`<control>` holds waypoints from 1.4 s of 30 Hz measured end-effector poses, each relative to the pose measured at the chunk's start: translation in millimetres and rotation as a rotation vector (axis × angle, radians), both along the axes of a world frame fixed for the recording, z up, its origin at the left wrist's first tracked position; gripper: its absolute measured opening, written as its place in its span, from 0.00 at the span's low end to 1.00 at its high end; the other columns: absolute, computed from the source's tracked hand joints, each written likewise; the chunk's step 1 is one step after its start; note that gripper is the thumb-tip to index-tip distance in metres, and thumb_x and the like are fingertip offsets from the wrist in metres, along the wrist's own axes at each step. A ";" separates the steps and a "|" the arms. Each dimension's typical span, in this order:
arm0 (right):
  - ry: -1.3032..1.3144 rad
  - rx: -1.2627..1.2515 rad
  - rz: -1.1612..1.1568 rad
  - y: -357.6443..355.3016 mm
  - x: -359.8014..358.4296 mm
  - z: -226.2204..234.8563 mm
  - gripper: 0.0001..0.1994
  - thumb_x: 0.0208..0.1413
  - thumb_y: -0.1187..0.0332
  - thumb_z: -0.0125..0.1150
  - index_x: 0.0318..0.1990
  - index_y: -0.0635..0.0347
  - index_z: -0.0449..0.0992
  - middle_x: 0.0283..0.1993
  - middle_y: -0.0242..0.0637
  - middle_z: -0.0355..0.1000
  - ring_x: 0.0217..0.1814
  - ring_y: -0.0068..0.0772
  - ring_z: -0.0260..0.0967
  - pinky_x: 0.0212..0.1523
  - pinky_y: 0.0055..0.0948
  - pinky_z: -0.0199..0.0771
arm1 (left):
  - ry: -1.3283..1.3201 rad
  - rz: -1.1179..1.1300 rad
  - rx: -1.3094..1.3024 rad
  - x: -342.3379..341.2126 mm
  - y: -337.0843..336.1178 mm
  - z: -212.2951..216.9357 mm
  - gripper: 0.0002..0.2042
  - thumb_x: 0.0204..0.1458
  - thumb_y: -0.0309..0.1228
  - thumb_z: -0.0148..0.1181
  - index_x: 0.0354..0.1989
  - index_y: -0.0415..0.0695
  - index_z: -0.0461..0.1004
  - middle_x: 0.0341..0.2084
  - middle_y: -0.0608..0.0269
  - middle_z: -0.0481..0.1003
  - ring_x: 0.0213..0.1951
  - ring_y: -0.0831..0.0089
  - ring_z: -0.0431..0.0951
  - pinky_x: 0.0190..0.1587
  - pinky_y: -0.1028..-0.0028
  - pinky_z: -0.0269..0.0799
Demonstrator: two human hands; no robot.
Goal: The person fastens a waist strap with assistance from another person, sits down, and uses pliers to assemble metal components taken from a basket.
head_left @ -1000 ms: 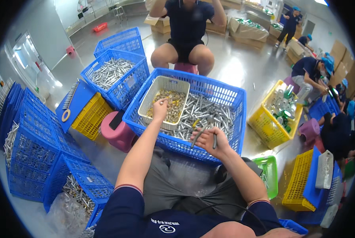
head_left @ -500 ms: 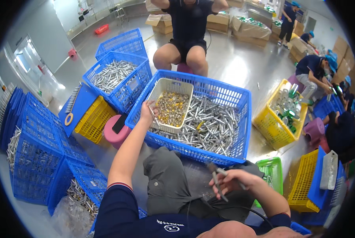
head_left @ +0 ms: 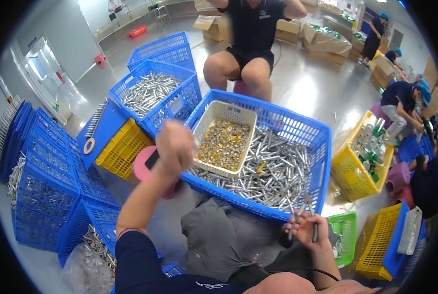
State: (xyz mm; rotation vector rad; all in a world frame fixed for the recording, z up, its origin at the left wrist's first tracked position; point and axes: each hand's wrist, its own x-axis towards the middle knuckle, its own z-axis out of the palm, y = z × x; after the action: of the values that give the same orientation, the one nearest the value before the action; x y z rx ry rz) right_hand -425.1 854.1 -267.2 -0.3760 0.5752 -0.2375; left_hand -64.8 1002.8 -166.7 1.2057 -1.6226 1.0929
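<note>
Right hand [head_left: 307, 226] grips thin metal rods [head_left: 297, 218] near blue crate [head_left: 321, 147]; left hand [head_left: 176, 146] blurred, raised beside cream tray [head_left: 203, 122], grip cannot be told.

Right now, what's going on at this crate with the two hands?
A seated person works over a big blue crate of silvery metal tubes. The left hand is raised and blurred beside the cream basket of small brass-coloured parts; what it holds, if anything, cannot be told. The right hand grips thin metal rods over the lap, just outside the crate's near wall. Another person sits facing across the crate.
</note>
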 end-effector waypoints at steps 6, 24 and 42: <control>0.091 -0.009 -0.041 4.2 -4.0 -7.0 0.22 0.35 0.67 0.48 0.42 0.68 0.64 0.34 0.50 0.66 0.39 0.51 0.65 0.46 0.46 0.65 | 0.455 0.383 -0.346 194.9 -57.7 72.5 0.10 0.58 0.33 0.41 0.36 0.40 0.66 0.24 0.59 0.69 0.23 0.74 0.70 0.26 0.75 0.66; 0.080 0.000 -0.176 -6.5 -4.2 -22.4 0.20 0.39 0.69 0.46 0.44 0.67 0.62 0.38 0.51 0.65 0.44 0.53 0.63 0.52 0.51 0.60 | -0.148 -0.287 1.272 -17.3 -248.4 -348.8 0.13 0.42 0.38 0.51 0.29 0.41 0.74 0.31 0.50 0.74 0.34 0.56 0.73 0.38 0.60 0.69; -0.037 -0.024 -0.290 -14.6 -41.5 -27.4 0.22 0.41 0.72 0.45 0.48 0.68 0.61 0.45 0.54 0.64 0.50 0.53 0.63 0.56 0.49 0.57 | -0.012 0.128 1.884 -103.3 -204.9 -384.8 0.15 0.44 0.39 0.55 0.38 0.45 0.75 0.39 0.54 0.74 0.41 0.61 0.75 0.41 0.63 0.71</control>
State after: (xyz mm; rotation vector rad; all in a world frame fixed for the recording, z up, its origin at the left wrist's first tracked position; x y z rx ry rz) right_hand -466.6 839.6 -294.6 -0.3093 0.5903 -0.5295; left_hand -168.1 797.9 -551.6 2.2859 -2.4963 -0.8552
